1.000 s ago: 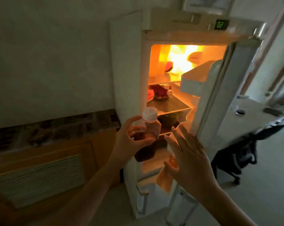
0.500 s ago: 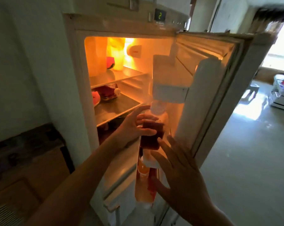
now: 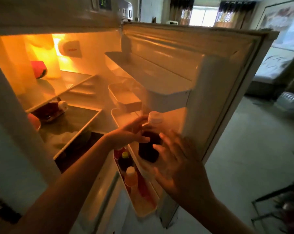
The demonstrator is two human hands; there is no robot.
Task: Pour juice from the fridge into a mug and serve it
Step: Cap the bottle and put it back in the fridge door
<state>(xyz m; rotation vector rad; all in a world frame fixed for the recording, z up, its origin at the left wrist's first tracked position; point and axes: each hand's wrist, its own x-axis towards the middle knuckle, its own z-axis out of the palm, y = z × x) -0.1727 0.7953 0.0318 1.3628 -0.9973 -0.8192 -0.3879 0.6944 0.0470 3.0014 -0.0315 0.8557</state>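
Observation:
The fridge (image 3: 202, 68) stands open, lit orange inside. My left hand (image 3: 129, 132) is wrapped around a small bottle of dark juice (image 3: 149, 144) with a white cap, holding it upright just in front of the door's inner shelves. My right hand (image 3: 178, 162) hovers close beside the bottle on its right, fingers spread, holding nothing. No mug is in view.
The lower door shelf (image 3: 142, 205) holds several bottles, one with a yellow cap (image 3: 125, 154) and one with a white cap (image 3: 130, 170). A dark container (image 3: 48, 109) lies on the middle shelf, a red item (image 3: 38, 69) on the top shelf. Beyond the door lie a room and a window (image 3: 202, 17).
The view has swung right and closer to the open door. My left hand has carried the juice bottle toward the door shelves, and my right hand has followed alongside it.

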